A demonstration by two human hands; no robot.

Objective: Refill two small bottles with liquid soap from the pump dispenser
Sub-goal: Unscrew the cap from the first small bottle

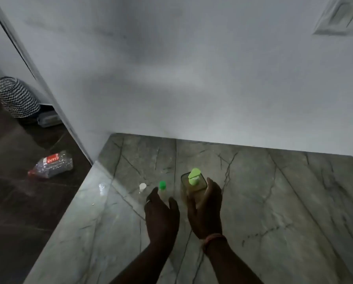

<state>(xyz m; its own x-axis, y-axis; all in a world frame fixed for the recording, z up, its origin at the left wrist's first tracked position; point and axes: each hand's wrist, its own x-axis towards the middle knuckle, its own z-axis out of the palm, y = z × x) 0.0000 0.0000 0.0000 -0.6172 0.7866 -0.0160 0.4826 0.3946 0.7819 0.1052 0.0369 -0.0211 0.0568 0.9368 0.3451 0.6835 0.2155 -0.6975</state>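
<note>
Reaching forward over the marble counter [274,201], I have both hands out in front of me. My right hand [205,208] is open and curved around the near side of the pump dispenser [193,184], fingers spread beside its square clear body; whether my palm actually touches it I cannot tell. The dispenser stands upright with a lime-green pump head, and I can read no label on it. My left hand [161,214] is open too, thumb and fingers parted, holding nothing, just in front of the small bottle with the green cap [162,188], which stands upright just left of the dispenser. A second small bottle with a white cap [142,188] stands a little further left, apart from my fingers; its clear body is hard to make out.

The only writing I can read is "CLEAR" in white on a red label, on a crushed plastic bottle [51,165] lying on the dark floor to the left.

The counter's left edge runs diagonally close beside the white-capped bottle, and the white wall [192,78] closes off the back. To the right the marble lies bare and wide. A zigzag-patterned basket [14,96] stands far left on the floor.
</note>
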